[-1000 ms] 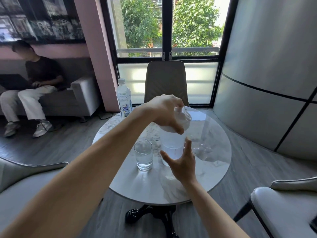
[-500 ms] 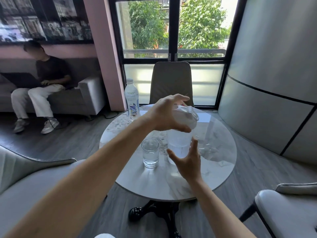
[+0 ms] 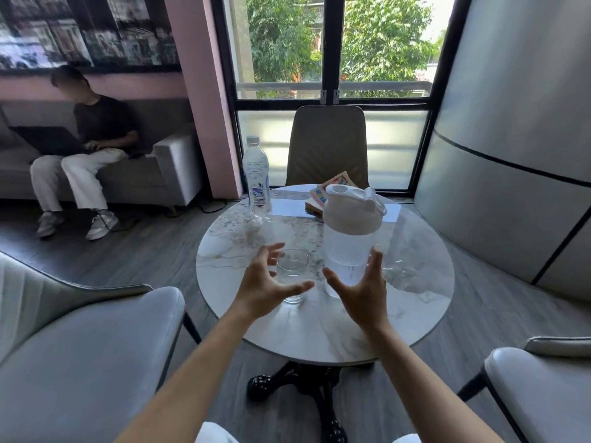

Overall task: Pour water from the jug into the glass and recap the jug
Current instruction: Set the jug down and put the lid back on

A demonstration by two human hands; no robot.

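Note:
A translucent jug [image 3: 348, 247] with a white lid [image 3: 351, 207] on top stands upright on the round marble table [image 3: 415, 292], holding some water. A clear glass [image 3: 292, 276] with water in it stands just left of the jug. My left hand [image 3: 267, 284] hovers open in front of the glass, partly covering it, fingers spread. My right hand [image 3: 363, 289] is open in front of the jug's lower part, fingers apart. Neither hand holds anything.
A plastic water bottle [image 3: 256, 177] stands at the table's far left edge, a book [image 3: 323, 196] lies behind the jug. A tan chair [image 3: 327, 145] faces me across the table; grey armchairs [image 3: 80, 346] flank me. A person [image 3: 86, 148] sits on a sofa far left.
My left hand has come off the jug's lid and dropped down in front of the glass. The lid now sits uncovered on the jug. My right hand stays open near the jug.

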